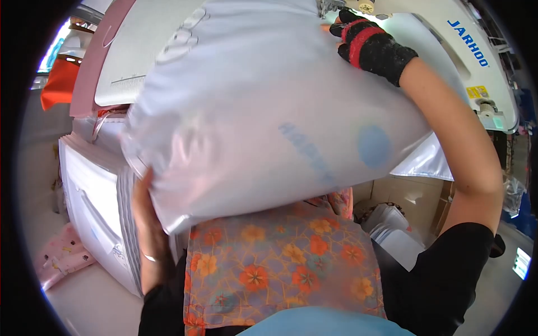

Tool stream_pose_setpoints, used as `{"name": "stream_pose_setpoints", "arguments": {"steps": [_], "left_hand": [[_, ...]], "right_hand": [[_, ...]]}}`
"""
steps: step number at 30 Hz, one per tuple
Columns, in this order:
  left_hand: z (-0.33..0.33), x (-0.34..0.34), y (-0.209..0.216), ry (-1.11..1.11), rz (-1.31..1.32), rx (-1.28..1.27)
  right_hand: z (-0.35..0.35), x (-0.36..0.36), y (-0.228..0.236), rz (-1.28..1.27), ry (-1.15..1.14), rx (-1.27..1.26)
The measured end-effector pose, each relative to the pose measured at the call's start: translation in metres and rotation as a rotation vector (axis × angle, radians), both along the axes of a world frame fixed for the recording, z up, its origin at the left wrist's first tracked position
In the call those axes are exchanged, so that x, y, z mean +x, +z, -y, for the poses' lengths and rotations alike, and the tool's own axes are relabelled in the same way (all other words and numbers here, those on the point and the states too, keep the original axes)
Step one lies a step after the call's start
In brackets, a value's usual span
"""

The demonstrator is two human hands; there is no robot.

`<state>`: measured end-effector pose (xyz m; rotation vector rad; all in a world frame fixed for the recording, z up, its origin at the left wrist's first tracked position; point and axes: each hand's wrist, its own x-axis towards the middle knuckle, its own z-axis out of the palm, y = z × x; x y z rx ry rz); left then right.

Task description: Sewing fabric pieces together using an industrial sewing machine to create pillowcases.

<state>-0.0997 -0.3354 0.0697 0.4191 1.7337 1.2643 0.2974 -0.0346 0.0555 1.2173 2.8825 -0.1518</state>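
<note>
I see a big white table point(120, 78) with a pink left edge. A big, soft, pale sheet point(252, 112) lies across the middle of it, with blue letters and a round blue spot showing. The sheet hangs over the front edge, above the person's lap. The white sewing machine point(487, 78) stands at the right edge. A fat stack of pale sheets point(98, 190) sits just past the front left corner. The person has a flowery apron point(280, 263) on.

The right hand point(372, 50) wears a black and red glove. It rests on the far part of the sheet, with its fingers bent. I cannot tell if they pinch the sheet or just press on it. The left hand point(147, 215) is low, past the front edge. Its fingers are up against the sheet's near left side, and I cannot tell how tight they hold. The small metal sewing part point(329, 7) is by the right fingertips.

I think this step is lining up the sheet for sewing. Next, I guess, the right hand needs to keep the edge straight by the metal part, while the left hand holds up the heavy end so it does not pull.
</note>
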Motion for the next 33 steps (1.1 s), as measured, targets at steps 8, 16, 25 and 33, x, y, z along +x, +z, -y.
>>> {"name": "stream_pose_setpoints", "arguments": {"steps": [8, 16, 25, 33], "left_hand": [[-0.234, -0.175, -0.046, -0.204, -0.409, 0.130], [-0.313, -0.175, -0.041, -0.289, -0.719, 0.176], [-0.135, -0.096, -0.075, -0.031, -0.202, 0.378], [-0.254, -0.150, -0.032, -0.352, -1.815, -0.013]], "right_hand": [[0.028, -0.006, -0.007, -0.257, -0.232, -0.457], [0.048, -0.032, -0.007, -0.037, -0.020, 0.167], [0.042, -0.011, -0.013, -0.124, -0.062, 0.201], [0.084, -0.032, -0.025, -0.275, 0.015, 0.207]]}}
